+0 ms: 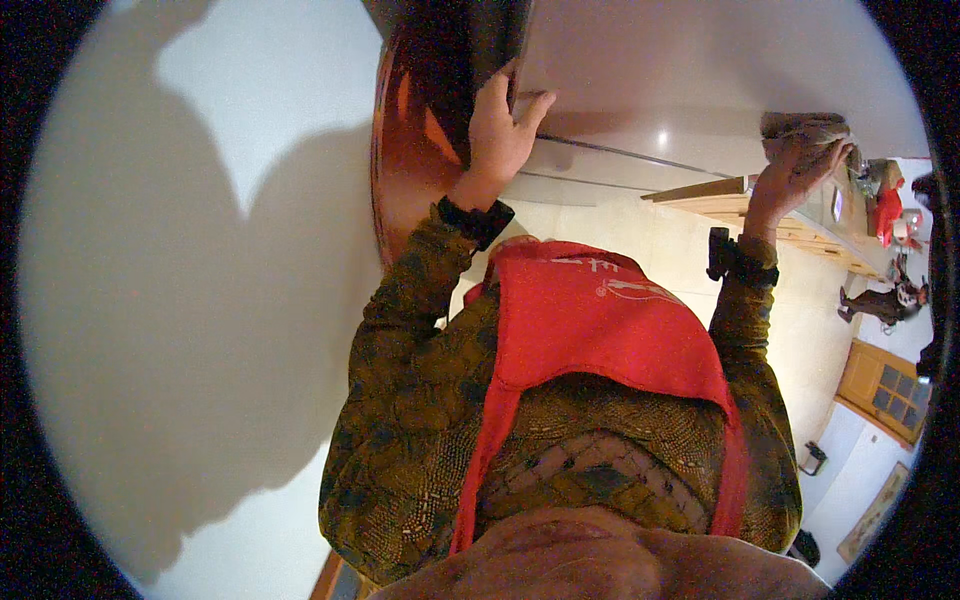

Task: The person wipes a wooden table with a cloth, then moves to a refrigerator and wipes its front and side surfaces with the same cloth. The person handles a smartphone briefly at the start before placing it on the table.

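My left hand rests at the edge of a large, smooth, glossy panel, thumb spread over its face and the other fingers partly hidden at the dark gap beside it. My right hand holds a crumpled brownish cloth against the same panel, near its far right side. Dark bands are on both wrists. A red apron with white print covers my chest.
A glossy reddish-brown surface stands left of my left hand, beside a white wall. At right are a wooden cabinet with a counter, red items on it, another person and a wooden door.
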The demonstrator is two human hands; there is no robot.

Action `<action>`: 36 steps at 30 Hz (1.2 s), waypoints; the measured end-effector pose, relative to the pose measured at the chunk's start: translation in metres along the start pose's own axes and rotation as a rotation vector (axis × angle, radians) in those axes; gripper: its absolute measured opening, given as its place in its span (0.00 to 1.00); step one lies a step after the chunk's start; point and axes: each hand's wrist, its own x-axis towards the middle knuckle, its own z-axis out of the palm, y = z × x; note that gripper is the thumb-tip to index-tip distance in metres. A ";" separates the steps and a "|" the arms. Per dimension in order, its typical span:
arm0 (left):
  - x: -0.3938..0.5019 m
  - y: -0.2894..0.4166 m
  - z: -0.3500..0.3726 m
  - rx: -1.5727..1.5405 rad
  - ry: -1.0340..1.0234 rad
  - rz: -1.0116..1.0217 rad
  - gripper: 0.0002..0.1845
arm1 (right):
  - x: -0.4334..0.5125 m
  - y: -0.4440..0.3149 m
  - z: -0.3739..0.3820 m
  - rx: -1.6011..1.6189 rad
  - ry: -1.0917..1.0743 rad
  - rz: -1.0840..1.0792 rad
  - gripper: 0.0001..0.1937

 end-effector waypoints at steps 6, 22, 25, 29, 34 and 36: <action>0.016 0.013 -0.015 0.064 0.000 0.048 0.31 | -0.008 -0.048 0.028 0.016 0.005 0.016 0.34; 0.012 0.013 0.003 -0.087 0.045 0.368 0.40 | -0.062 -0.102 0.066 0.056 -0.116 -0.005 0.33; 0.008 0.007 0.003 -0.063 0.038 0.285 0.39 | -0.067 -0.102 0.066 0.072 -0.109 0.037 0.31; 0.013 0.002 -0.002 -0.115 0.147 0.422 0.37 | -0.049 -0.113 0.058 0.196 -0.087 -0.063 0.29; 0.018 -0.001 -0.007 -0.214 0.084 0.248 0.30 | 0.029 -0.137 0.049 0.206 0.020 -0.316 0.29; 0.018 -0.003 -0.005 -0.201 0.072 0.254 0.29 | 0.060 -0.153 0.048 0.251 0.097 -0.397 0.29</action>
